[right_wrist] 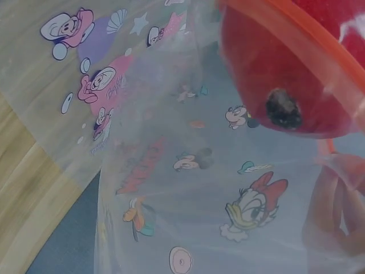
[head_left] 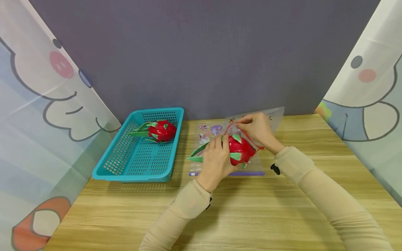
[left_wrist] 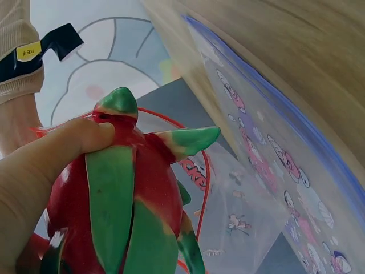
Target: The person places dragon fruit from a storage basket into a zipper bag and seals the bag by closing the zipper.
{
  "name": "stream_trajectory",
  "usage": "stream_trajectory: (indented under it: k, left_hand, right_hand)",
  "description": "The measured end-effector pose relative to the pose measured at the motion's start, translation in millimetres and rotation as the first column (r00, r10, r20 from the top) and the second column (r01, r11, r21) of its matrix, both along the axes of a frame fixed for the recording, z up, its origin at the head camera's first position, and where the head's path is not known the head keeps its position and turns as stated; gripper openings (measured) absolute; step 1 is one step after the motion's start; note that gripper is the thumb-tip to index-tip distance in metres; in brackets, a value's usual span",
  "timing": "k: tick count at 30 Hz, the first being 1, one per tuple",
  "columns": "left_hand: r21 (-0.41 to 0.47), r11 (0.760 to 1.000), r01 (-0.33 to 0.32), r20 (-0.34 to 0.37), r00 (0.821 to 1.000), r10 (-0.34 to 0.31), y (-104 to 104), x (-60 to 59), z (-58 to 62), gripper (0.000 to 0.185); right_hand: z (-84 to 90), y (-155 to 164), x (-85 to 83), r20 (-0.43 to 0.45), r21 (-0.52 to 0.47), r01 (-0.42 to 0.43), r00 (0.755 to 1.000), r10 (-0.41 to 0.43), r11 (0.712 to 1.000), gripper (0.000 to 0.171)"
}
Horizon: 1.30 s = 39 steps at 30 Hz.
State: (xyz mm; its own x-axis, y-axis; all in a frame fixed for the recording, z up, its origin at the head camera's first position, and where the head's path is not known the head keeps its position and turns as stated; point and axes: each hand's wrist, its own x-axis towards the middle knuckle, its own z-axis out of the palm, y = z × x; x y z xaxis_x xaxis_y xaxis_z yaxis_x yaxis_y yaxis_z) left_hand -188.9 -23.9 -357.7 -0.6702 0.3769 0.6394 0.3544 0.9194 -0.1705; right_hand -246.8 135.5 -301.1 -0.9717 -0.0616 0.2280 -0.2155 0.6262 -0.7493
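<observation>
My left hand [head_left: 216, 160] grips a red dragon fruit [head_left: 240, 148] with green scales, its long green leaves pointing left. In the left wrist view, the thumb presses on the fruit [left_wrist: 108, 200]. A clear bag [head_left: 276, 116] with a red rim and cartoon prints is pinched at that rim by my right hand [head_left: 257, 129]. The bag's mouth stands spread around the tip of the fruit. In the right wrist view, the fruit's dark end [right_wrist: 284, 108] shows at the red rim. Beneath lies another clear printed bag [head_left: 204, 132] with a purple zip.
A blue plastic basket [head_left: 135, 177] stands to the left on the wooden table [head_left: 251, 216]. Inside it lies a second dragon fruit [head_left: 163, 130]. A dark grey panel [head_left: 201, 62] rises behind the table, and cartoon-printed curtains [head_left: 28, 146] hang at both sides.
</observation>
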Motion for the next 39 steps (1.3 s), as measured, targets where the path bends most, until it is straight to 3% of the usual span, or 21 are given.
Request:
stream_trajectory:
  k: [11,18,25,32,39]
  left_hand:
    - [0.029,0.998,-0.064,0.002,0.998,0.064,2.1,-8.2,6.2,0.108]
    - [0.032,0.994,-0.105,0.077,0.992,0.102,1.8,-14.1,11.1,0.111]
    - [0.053,0.986,-0.159,0.092,0.984,0.153,-3.0,-24.7,14.2,0.105]
    - [0.036,0.993,-0.114,0.102,0.989,0.11,-1.0,-27.0,14.0,0.108]
    - [0.028,0.998,-0.058,0.05,0.997,0.057,6.5,-24.0,7.1,0.102]
  right_hand:
    - [0.7,-2.1,3.2,0.037,0.02,0.008,0.999,-0.009,1.0,0.018]
    - [4.4,-4.0,7.0,0.039,-0.006,0.015,0.999,-0.015,1.0,0.018]
    - [6.7,-8.4,11.8,0.048,-0.032,-0.007,0.999,0.008,0.999,0.019]
    - [8.0,-10.6,10.1,0.122,-0.175,0.008,0.992,0.014,0.985,0.023]
    - [8.8,-8.4,6.8,0.189,-0.275,0.024,0.982,0.029,0.961,0.03]
